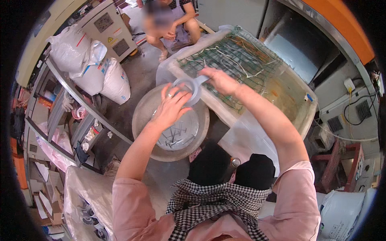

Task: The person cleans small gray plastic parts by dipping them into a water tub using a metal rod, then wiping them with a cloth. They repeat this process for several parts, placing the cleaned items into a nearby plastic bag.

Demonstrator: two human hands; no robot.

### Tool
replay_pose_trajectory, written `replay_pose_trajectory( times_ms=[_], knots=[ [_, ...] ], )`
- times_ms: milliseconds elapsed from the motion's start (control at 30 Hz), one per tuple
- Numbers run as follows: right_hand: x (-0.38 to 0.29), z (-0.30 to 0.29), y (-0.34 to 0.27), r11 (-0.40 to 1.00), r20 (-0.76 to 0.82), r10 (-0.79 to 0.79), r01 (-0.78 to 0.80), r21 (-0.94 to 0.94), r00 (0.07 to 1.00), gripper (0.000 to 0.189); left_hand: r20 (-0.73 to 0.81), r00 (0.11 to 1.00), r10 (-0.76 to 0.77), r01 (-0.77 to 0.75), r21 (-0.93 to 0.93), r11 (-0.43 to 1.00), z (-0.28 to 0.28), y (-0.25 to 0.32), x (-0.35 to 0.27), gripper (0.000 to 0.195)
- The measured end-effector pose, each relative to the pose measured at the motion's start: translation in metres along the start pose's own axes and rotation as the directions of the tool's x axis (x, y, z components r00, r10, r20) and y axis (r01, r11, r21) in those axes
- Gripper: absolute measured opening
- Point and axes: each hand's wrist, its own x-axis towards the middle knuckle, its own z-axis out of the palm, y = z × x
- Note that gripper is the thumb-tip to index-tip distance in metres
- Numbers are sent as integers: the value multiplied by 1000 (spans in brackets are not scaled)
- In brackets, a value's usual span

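Observation:
Over a round grey basin [141, 120], both of my hands are at a translucent pale plastic ring-shaped part [196, 92] with a short side piece. My left hand [175, 104] has its fingers spread on and into the ring, with a ring on one finger. My right hand [218, 79] holds the side piece at the ring's upper right, its fingers partly blurred. Several thin metal pins or nails [173, 137] lie on the bottom of the basin below my hands.
Right of the basin stands a large pale tub [221, 113] of water with green wire mesh [223, 57] over it. White sacks [116, 82] and a metal frame [90, 105] are at the left. A person [181, 22] sits beyond the tub. A plastic-lined container [87, 192] holds similar parts at lower left.

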Motion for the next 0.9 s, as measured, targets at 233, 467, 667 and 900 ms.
replay_pose_trajectory(
  times_ms=[233, 467, 667, 900],
  knots=[
    [54, 102, -29, 966, 40, -66, 53, 254, 997, 35, -111, 984, -142, 156, 132, 979, -18, -31, -93, 54],
    [65, 157, -31, 973, 160, -141, 107, 205, 977, 36, 45, 989, -138, 126, 208, 970, -9, -42, -130, 47],
    [68, 188, -22, 986, 230, -124, 94, 139, 965, 47, 109, 979, -175, 154, 179, 972, 15, -50, -151, 39],
    [65, 193, -22, 989, 202, 6, 24, -148, 979, 46, 143, 958, -250, 219, 202, 955, 17, -60, -162, 41]
  ],
)
